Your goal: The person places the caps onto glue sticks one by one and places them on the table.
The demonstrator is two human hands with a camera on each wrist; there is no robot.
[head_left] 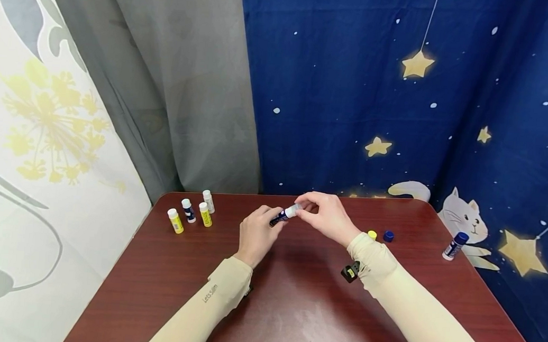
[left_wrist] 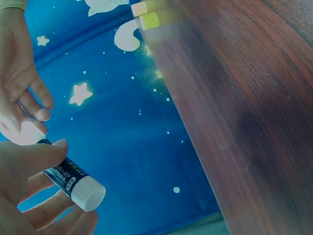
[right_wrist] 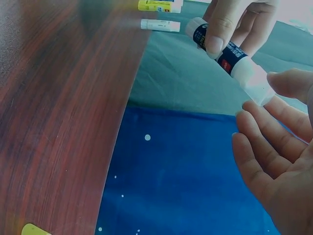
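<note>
A glue stick (head_left: 281,216) with a dark blue label is held up above the far half of the table. My left hand (head_left: 256,235) grips its labelled body between thumb and fingers, leaving the white base (left_wrist: 89,194) exposed in the left wrist view. At the other end, my right hand (head_left: 329,220) pinches the translucent tip (right_wrist: 259,89) with thumb and forefinger. The remaining right fingers (right_wrist: 261,156) stay loosely bent beside it. Whether that translucent end is a separate cap, I cannot tell.
Several glue sticks, including a yellow one (head_left: 175,221) and a blue one (head_left: 188,211), stand at the far left. A yellow cap (head_left: 372,234) and a blue cap (head_left: 388,236) lie beyond my right wrist. One blue-capped glue stick (head_left: 455,246) stands near the table's right edge.
</note>
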